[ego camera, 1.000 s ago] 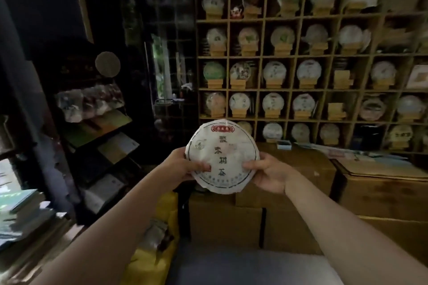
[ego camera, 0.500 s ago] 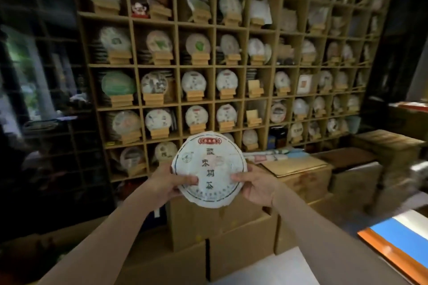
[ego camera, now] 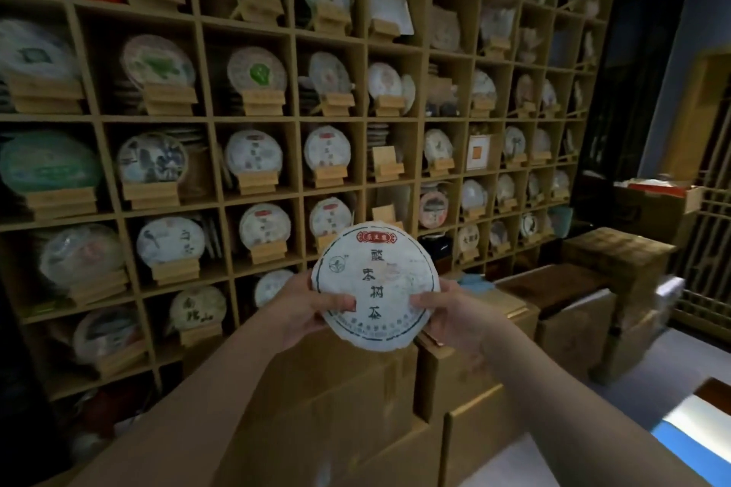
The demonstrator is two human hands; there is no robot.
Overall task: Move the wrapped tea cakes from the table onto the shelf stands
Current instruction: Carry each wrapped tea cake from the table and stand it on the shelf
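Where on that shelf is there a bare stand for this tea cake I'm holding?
Two stands look bare, in the column straight above the tea cake: the upper stand, in front of a flat stack, and the lower stand, just over the cake's rim. Neighbouring cakes fill the stands either side.

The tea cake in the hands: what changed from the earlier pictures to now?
The view swung right and closer to the shelf; the dark left corner is gone. The tea cake stayed upright, face to camera, left hand and right hand gripping its lower edges as before. Nothing was let go.
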